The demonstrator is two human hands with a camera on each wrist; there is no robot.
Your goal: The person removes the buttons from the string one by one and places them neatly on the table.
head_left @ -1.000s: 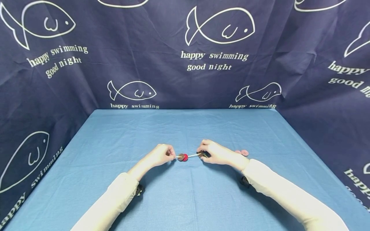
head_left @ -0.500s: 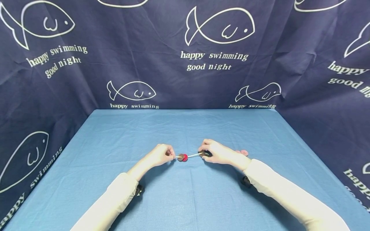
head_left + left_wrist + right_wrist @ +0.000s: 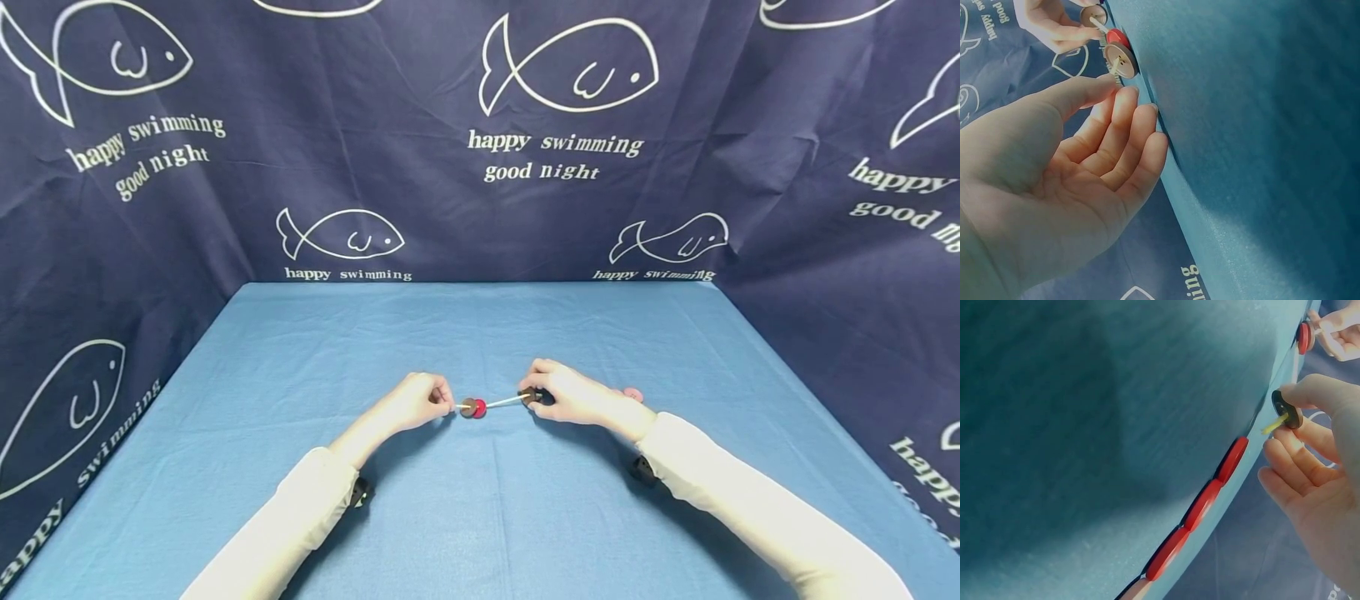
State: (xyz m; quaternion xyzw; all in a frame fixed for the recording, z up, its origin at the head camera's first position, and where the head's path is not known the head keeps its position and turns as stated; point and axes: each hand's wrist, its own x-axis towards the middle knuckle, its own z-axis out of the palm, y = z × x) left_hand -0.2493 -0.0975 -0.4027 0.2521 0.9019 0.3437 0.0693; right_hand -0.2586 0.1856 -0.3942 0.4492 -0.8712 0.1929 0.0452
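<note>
My left hand (image 3: 420, 400) pinches one end of a thin white cord (image 3: 505, 402) between thumb and index fingertip. Close to those fingertips, a brown button (image 3: 1121, 61) and a red button (image 3: 1117, 37) sit side by side on the cord. My right hand (image 3: 567, 393) holds another brown button (image 3: 529, 396) by its edges, thumb on one side and fingers on the other. In the right wrist view this button (image 3: 1287, 410) looks dark, and a yellowish cord tip (image 3: 1274, 424) sticks out through it. The cord runs nearly straight between both hands.
Several red buttons (image 3: 1202, 505) lie in a row on the blue tablecloth (image 3: 1054, 394), with a pink button (image 3: 1137, 590) at the row's end. From the head, a pink button (image 3: 633, 394) shows behind my right wrist. A navy fish-print curtain (image 3: 450, 167) surrounds the table.
My right hand has shifted slightly right with its brown button, so the bare stretch of cord between the buttons is longer. The left hand has stayed in place.
</note>
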